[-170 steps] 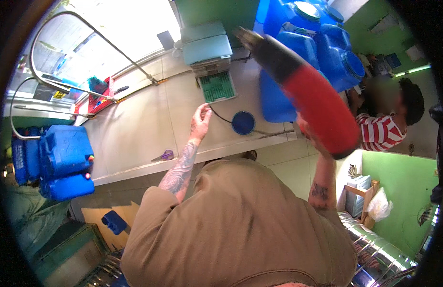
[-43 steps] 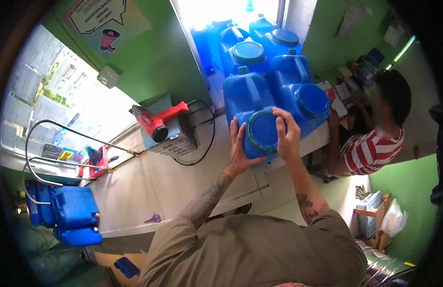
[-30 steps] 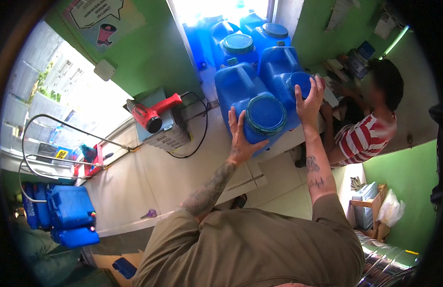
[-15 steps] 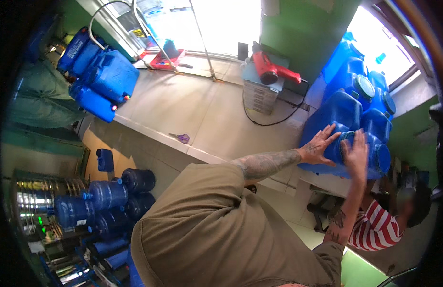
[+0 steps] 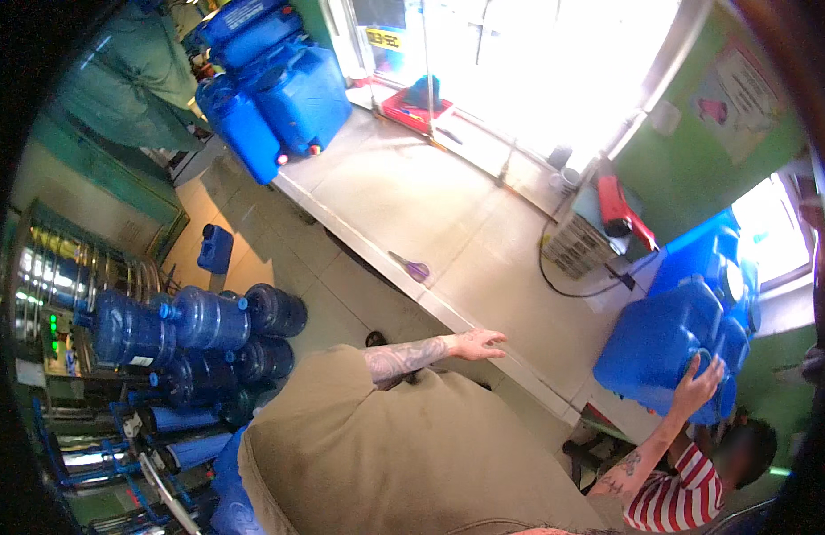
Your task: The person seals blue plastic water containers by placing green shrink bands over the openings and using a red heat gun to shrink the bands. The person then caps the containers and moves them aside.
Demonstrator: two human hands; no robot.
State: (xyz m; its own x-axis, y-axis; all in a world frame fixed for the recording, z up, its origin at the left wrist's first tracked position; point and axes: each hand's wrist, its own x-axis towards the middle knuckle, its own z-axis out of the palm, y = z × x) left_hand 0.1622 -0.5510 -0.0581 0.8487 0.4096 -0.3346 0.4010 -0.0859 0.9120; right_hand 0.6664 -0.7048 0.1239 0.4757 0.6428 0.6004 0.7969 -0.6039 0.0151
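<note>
My left hand (image 5: 479,344) hangs in the air by the front edge of the tiled counter, fingers stretched out and nothing in them. At the right end of the counter, my right hand (image 5: 697,389) is on the round blue cap (image 5: 705,356) of a blue water container (image 5: 655,343), thumb and fingers on either side of it. Part of that cap is hidden behind the fingers. More blue containers (image 5: 721,239) stand close behind this one. Purple-handled scissors (image 5: 416,269) lie near the counter's edge, beyond my left hand.
A red heat gun (image 5: 619,209) with a black cord sits on a basket (image 5: 577,242). Blue containers (image 5: 310,98) occupy the counter's far left; a red tray (image 5: 410,109) is by the window. Round bottles (image 5: 212,318) are stacked lower left. A person in a striped shirt (image 5: 675,495) is lower right.
My left hand has left the blue containers and moved left, to the counter's front edge. My right hand stays at the container cap. The view has swung, shifting the whole scene.
</note>
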